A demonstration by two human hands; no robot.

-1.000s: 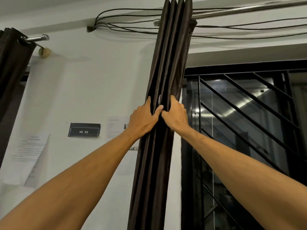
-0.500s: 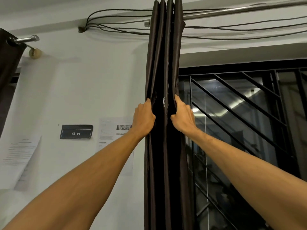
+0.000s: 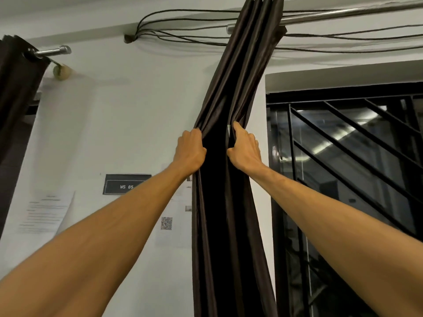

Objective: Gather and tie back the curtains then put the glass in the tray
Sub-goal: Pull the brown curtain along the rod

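Curtain (image 3: 238,76) of dark cloth hangs bunched from the rod (image 3: 348,12), just left of the barred window (image 3: 357,161), its long axis vertical and leaning rightward toward the top. The left grip (image 3: 190,152) clutches the folds at its left edge and the right grip (image 3: 246,150) clutches those at its right edge, level with each other, the cloth between them. Both being equally near, the bundle should next be squeezed together for tying, I think.
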